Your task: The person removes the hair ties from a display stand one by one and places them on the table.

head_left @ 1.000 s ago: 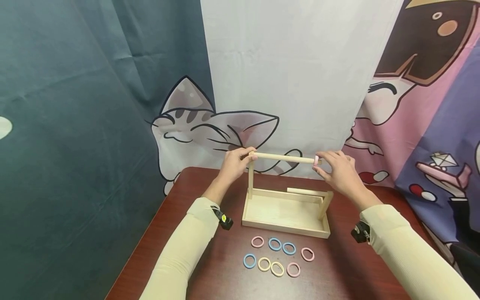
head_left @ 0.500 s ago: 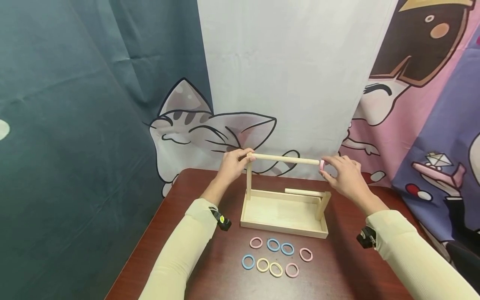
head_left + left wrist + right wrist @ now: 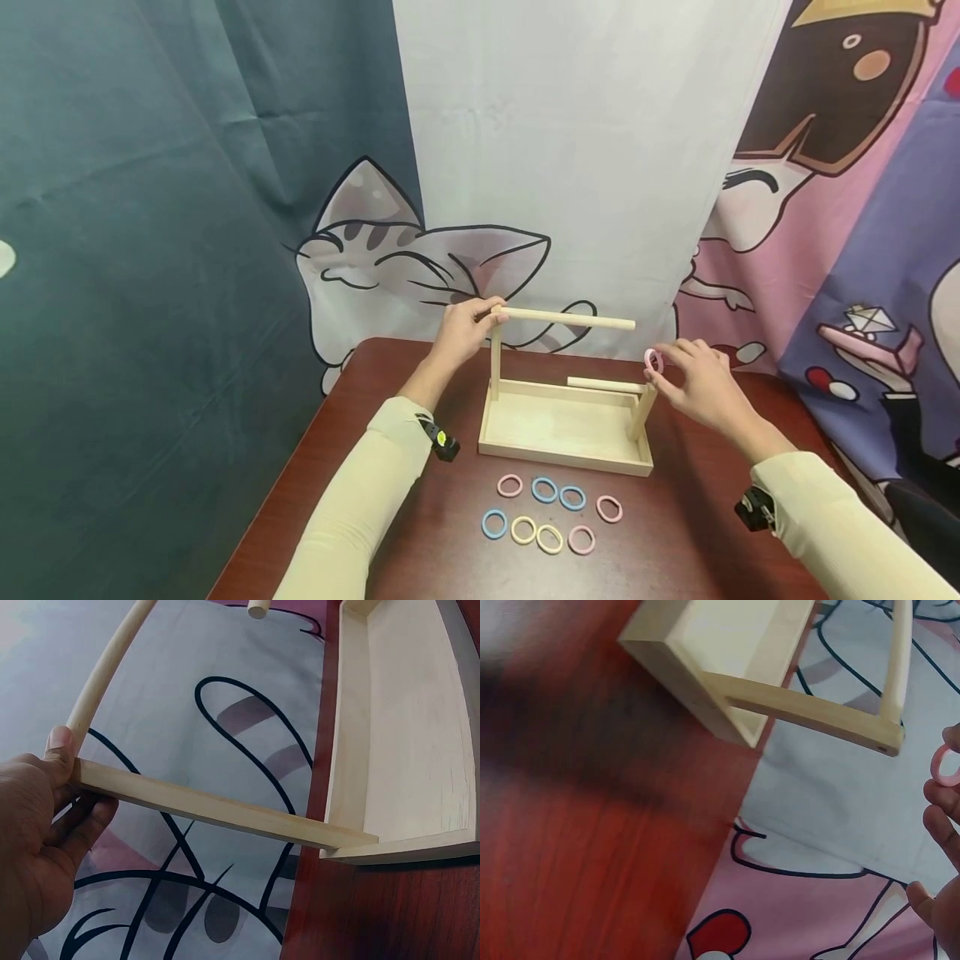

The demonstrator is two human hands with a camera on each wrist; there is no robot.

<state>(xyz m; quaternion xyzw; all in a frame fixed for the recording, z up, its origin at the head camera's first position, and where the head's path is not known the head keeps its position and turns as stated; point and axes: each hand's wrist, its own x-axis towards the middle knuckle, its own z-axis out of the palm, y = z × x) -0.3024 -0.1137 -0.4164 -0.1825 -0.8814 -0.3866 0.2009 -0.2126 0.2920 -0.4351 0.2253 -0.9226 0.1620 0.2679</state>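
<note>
In the head view my left hand [image 3: 463,333] grips the corner where the long upper rod [image 3: 573,319] meets the top of the tall left post [image 3: 496,358]. The left wrist view shows the thumb on the rod and fingers [image 3: 88,829] below the post. My right hand [image 3: 703,385] pinches a pink ring [image 3: 936,766] between thumb and fingers. That ring is off the rod, right of and below its free end, just above the short right post [image 3: 642,413]. A lower rod [image 3: 606,385] extends left from this post. Both posts stand in a shallow wooden tray [image 3: 562,457].
On the dark red table [image 3: 420,533], in front of the tray, lie several loose rings: pink [image 3: 498,486], blue [image 3: 533,489] and yellow [image 3: 513,531]. A printed curtain [image 3: 600,167] hangs behind the table's back edge.
My right hand has drawn the pink ring off the free right end of the upper rod, then moved right and down with it. The left hand keeps its hold on the post's top.
</note>
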